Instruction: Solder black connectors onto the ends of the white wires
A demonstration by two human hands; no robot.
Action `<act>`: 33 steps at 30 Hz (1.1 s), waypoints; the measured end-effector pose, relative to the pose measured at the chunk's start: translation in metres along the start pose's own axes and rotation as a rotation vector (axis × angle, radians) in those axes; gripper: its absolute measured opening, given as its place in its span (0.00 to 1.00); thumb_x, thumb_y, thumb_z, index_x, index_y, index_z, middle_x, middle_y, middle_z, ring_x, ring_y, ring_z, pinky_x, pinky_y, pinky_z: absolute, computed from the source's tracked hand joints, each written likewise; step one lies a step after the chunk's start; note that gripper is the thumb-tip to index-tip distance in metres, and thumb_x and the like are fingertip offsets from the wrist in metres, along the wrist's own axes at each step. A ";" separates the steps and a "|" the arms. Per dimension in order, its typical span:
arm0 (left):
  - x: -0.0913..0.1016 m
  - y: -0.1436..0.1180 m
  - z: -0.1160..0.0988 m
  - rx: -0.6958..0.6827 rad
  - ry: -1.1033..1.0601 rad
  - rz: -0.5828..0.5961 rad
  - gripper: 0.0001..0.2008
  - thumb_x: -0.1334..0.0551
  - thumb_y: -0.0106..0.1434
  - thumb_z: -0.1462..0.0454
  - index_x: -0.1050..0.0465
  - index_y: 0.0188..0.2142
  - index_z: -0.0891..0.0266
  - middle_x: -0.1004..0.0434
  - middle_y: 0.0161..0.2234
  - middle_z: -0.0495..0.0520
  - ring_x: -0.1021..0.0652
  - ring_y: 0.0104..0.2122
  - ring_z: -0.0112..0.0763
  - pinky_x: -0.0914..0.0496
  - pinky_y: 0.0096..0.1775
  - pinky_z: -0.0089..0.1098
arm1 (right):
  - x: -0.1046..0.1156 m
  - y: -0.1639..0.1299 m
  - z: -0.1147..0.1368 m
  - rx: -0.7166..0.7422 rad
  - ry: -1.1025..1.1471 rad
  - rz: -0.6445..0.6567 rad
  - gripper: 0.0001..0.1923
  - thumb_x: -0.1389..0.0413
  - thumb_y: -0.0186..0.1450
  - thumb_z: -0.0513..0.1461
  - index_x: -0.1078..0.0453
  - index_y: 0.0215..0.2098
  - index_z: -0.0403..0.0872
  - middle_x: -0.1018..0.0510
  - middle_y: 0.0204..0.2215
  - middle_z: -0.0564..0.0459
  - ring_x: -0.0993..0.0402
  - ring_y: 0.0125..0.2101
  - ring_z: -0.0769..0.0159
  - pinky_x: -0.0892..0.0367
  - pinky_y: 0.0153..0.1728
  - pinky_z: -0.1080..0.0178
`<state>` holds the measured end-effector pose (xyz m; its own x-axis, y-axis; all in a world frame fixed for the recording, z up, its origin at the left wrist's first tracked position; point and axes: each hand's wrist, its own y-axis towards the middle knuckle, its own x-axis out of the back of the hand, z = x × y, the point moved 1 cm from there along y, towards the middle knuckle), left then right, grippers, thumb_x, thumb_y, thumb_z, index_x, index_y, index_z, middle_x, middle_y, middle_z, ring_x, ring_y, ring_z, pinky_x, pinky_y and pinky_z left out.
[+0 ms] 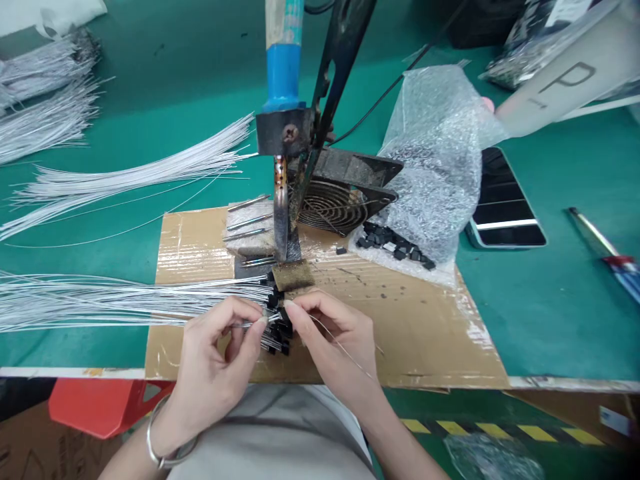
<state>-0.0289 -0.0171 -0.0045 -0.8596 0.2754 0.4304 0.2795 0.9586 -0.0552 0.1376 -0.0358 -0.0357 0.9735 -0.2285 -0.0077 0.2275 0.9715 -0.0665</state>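
My left hand is closed in a pinch on a white wire near its end, just left of several small black connectors. My right hand is pinched too, its fingertips close to the left ones. Out of it a thin silvery solder wire runs back across the hand. Between and below the fingertips lie black connectors on the ends of a bundle of white wires. Above the hands, a blue-handled soldering iron is clamped tip down. The fingers partly hide what lies between them.
Behind the iron's tip is a fan. A cardboard sheet covers the bench front. To the right are a bubble-wrap bag with black pieces, a phone and a pen-like tool. Another wire bundle lies left.
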 end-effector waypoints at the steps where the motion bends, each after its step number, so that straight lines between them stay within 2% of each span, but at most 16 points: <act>1: 0.000 0.000 0.000 -0.009 0.005 -0.003 0.06 0.38 0.71 0.68 0.26 0.35 0.59 0.20 0.34 0.50 0.22 0.33 0.28 0.31 0.30 0.25 | 0.000 0.000 0.000 -0.004 -0.001 0.000 0.13 0.40 0.68 0.38 0.28 0.25 0.46 0.29 0.22 0.59 0.35 0.23 0.74 0.40 0.24 0.70; 12: 0.001 0.001 0.002 -0.053 0.059 -0.010 0.06 0.38 0.70 0.69 0.26 0.37 0.57 0.20 0.35 0.48 0.23 0.32 0.26 0.32 0.29 0.26 | -0.001 0.002 -0.004 -0.047 -0.006 0.028 0.15 0.40 0.68 0.40 0.29 0.24 0.46 0.30 0.21 0.60 0.38 0.22 0.75 0.42 0.23 0.71; 14: 0.002 0.001 0.002 -0.116 0.137 -0.038 0.06 0.37 0.70 0.70 0.25 0.39 0.57 0.19 0.38 0.49 0.22 0.36 0.27 0.30 0.34 0.27 | -0.002 0.002 -0.005 -0.048 -0.005 0.038 0.15 0.40 0.69 0.40 0.29 0.24 0.46 0.30 0.21 0.60 0.37 0.23 0.75 0.41 0.23 0.71; 16: 0.006 0.000 0.004 -0.196 0.259 -0.073 0.09 0.36 0.68 0.71 0.24 0.45 0.57 0.19 0.43 0.51 0.20 0.43 0.31 0.28 0.44 0.31 | -0.002 0.002 -0.008 -0.039 -0.021 0.047 0.15 0.40 0.69 0.40 0.30 0.24 0.46 0.30 0.22 0.59 0.37 0.23 0.75 0.41 0.24 0.71; 19: 0.019 -0.003 0.010 -0.310 0.477 -0.088 0.17 0.34 0.67 0.67 0.27 0.55 0.57 0.23 0.55 0.58 0.24 0.56 0.41 0.32 0.58 0.42 | 0.001 0.001 -0.013 -0.002 -0.081 0.037 0.15 0.40 0.70 0.40 0.28 0.25 0.46 0.29 0.23 0.59 0.36 0.24 0.74 0.39 0.25 0.70; 21: 0.031 -0.004 0.018 -0.344 0.614 -0.031 0.27 0.32 0.67 0.61 0.33 0.64 0.59 0.32 0.64 0.64 0.30 0.63 0.51 0.37 0.64 0.51 | 0.008 -0.002 -0.016 0.013 -0.118 0.008 0.14 0.40 0.71 0.42 0.25 0.28 0.46 0.26 0.24 0.57 0.34 0.24 0.73 0.37 0.26 0.70; 24: 0.049 -0.004 0.033 -0.310 0.783 0.127 0.49 0.30 0.63 0.46 0.50 0.74 0.62 0.46 0.72 0.70 0.41 0.70 0.62 0.42 0.67 0.59 | 0.023 -0.008 -0.023 0.008 -0.082 -0.065 0.17 0.45 0.75 0.47 0.20 0.34 0.48 0.24 0.25 0.55 0.30 0.23 0.72 0.35 0.23 0.69; 27: 0.060 -0.003 0.045 -0.297 0.876 0.222 0.60 0.31 0.59 0.40 0.61 0.76 0.62 0.45 0.72 0.72 0.39 0.69 0.63 0.40 0.67 0.59 | 0.034 -0.012 -0.030 -0.005 0.035 -0.134 0.25 0.51 0.77 0.53 0.18 0.38 0.48 0.21 0.27 0.52 0.26 0.25 0.68 0.31 0.23 0.67; 30: 0.064 -0.001 0.053 -0.320 0.901 0.236 0.55 0.33 0.62 0.41 0.59 0.76 0.62 0.38 0.67 0.71 0.32 0.64 0.59 0.34 0.63 0.56 | 0.037 -0.012 -0.035 -0.064 0.062 -0.174 0.32 0.54 0.75 0.60 0.18 0.36 0.47 0.20 0.26 0.49 0.26 0.24 0.65 0.30 0.23 0.63; 33: 0.062 0.000 0.063 -0.367 0.883 0.205 0.43 0.34 0.67 0.45 0.48 0.72 0.63 0.32 0.62 0.69 0.27 0.59 0.56 0.29 0.57 0.53 | 0.036 -0.010 -0.038 -0.094 0.025 -0.205 0.34 0.55 0.74 0.62 0.18 0.35 0.48 0.19 0.26 0.48 0.26 0.24 0.63 0.30 0.24 0.61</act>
<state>-0.1091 0.0047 -0.0344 -0.1918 0.1377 0.9717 0.6320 0.7748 0.0149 0.1693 -0.0561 -0.0730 0.9058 -0.4236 -0.0093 0.4166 0.8946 -0.1619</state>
